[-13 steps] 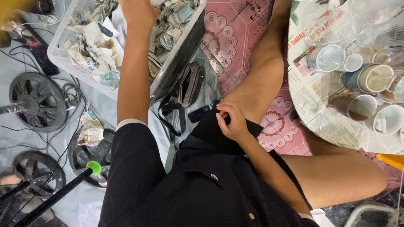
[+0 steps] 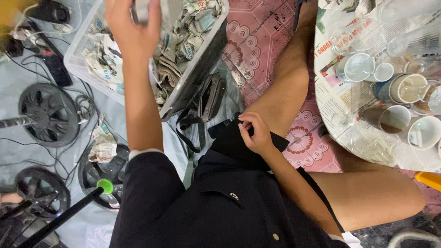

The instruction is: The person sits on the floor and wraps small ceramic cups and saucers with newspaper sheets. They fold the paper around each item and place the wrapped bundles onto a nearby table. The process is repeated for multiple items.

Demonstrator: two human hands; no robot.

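Observation:
My left hand (image 2: 133, 32) is raised over a clear plastic bin (image 2: 202, 64) full of crumpled newspaper bundles (image 2: 183, 46). Its fingers are closed around a small grey-white object (image 2: 140, 10), which is partly cut off by the top edge. My right hand (image 2: 255, 133) rests on my thigh, fingers curled and pinching the edge of my black shorts (image 2: 229, 142). My bare legs stretch out across a pink patterned mat (image 2: 262, 41).
A round table (image 2: 349, 133) covered in newspaper stands at right with several cups and glasses. A black strapped bag (image 2: 209, 98) lies beside the bin. Black wheels (image 2: 48, 115), cables and a green-tipped black rod (image 2: 104, 186) lie at left.
My left hand has come up and back from the bin's contents, now holding the small grey-white object. My right hand stays at the shorts' edge.

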